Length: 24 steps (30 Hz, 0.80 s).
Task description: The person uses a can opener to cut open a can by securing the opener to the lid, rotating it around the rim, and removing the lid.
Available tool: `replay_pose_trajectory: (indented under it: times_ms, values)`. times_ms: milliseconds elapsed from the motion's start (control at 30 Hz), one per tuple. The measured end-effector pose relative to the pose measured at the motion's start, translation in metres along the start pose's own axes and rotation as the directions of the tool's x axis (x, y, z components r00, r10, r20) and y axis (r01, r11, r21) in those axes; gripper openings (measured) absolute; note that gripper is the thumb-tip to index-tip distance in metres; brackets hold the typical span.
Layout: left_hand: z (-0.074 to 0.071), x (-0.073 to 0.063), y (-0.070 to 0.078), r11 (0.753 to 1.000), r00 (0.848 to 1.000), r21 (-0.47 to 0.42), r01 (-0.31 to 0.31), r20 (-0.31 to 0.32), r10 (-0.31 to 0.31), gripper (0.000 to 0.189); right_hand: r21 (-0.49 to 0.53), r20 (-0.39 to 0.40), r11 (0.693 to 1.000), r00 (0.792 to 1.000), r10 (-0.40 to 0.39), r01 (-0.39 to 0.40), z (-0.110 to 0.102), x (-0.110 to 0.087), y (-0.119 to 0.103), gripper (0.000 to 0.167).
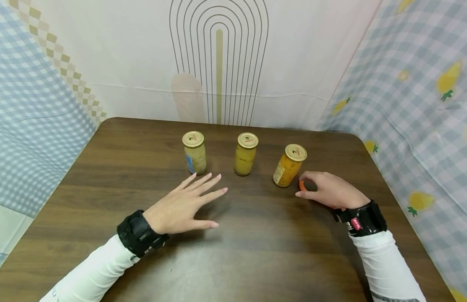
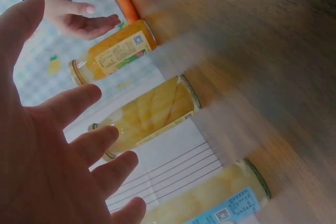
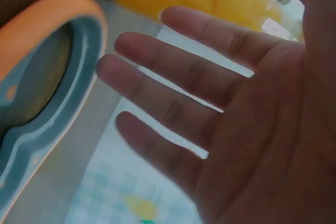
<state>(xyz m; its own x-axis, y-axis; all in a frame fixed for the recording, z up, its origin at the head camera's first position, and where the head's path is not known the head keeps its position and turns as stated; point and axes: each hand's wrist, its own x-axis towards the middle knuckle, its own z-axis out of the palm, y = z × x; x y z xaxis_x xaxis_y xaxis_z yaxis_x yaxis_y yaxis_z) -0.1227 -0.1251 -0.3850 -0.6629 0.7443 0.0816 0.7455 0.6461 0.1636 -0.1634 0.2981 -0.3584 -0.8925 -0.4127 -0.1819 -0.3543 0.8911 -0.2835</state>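
Observation:
My left hand hovers over the table with fingers spread, holding nothing. Nearest its fingertips is a gold-lidded glass jar of pale fruit with a blue label. A second jar, of yellow-green fruit, stands in the middle. The third jar, of orange fruit, is just left of my right hand. Beneath that hand lies an orange-and-grey looped tool, mostly hidden in the head view. The right hand's extended fingers are close above the tool, not curled round it.
The brown wooden table ends at a white cloth backdrop printed with arches. Blue checked cloth with pineapples hangs along the right edge, and more checked cloth along the left.

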Motion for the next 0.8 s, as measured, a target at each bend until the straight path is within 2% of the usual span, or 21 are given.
replay_pose_trajectory:
  times_ms: [133, 333, 567, 800]
  values:
    - [0.001, 0.000, 0.000, 1.000, 1.000, -0.010, 0.000, 0.006, 0.001, 0.081, 0.020, -0.002, 0.999, 0.999, 0.038, -0.038, -0.001, 0.001, 0.015, 0.046]
    - [0.001, 0.001, -0.001, 1.000, 1.000, -0.016, 0.011, 0.022, -0.011, 0.081, 0.024, 0.021, 0.995, 0.995, 0.097, -0.097, -0.004, 0.003, 0.035, 0.059]
    - [0.001, 0.001, -0.001, 1.000, 0.999, -0.026, 0.010, 0.035, -0.009, 0.080, 0.019, 0.018, 0.992, 0.992, 0.125, -0.125, -0.005, 0.005, 0.043, 0.065]
    - [0.001, 0.001, -0.001, 1.000, 0.999, -0.028, 0.006, 0.040, -0.005, 0.080, -0.016, 0.031, 0.983, 0.982, 0.185, -0.185, -0.001, 0.004, 0.047, 0.090]
